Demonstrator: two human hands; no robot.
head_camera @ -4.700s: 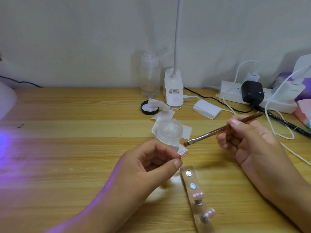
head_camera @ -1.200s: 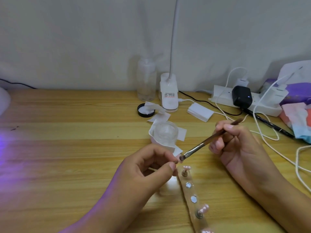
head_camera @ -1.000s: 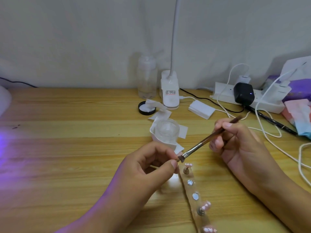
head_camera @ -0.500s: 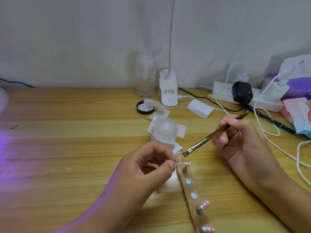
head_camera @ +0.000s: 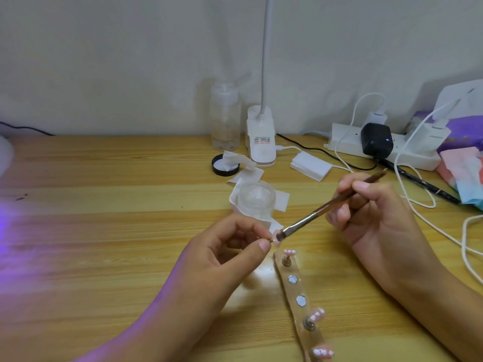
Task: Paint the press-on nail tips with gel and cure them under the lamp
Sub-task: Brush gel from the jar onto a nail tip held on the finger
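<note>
Pink and small, the nail tip (head_camera: pixel 275 239) is pinched between thumb and forefinger of the left grip (head_camera: pixel 222 262), just above the desk (head_camera: pixel 104 244). The right grip (head_camera: pixel 376 220) clasps a brown brush (head_camera: pixel 321 211), its bristles touching that tip. Just below lies a clear holder strip (head_camera: pixel 298 290) bearing three more tips (head_camera: pixel 316 315) on pegs. Beyond sit a glass jar (head_camera: pixel 257 198) on white wipes (head_camera: pixel 281 201), a black lid (head_camera: pixel 218 170), a lamp base (head_camera: pixel 261 142) and a power strip (head_camera: pixel 418 158).

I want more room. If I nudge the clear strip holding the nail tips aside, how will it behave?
The strip lies flat and thin, so it would probably slide, not tip. It looks light, so a nudge may swing it. The tips stand raised above it and might get knocked.
</note>
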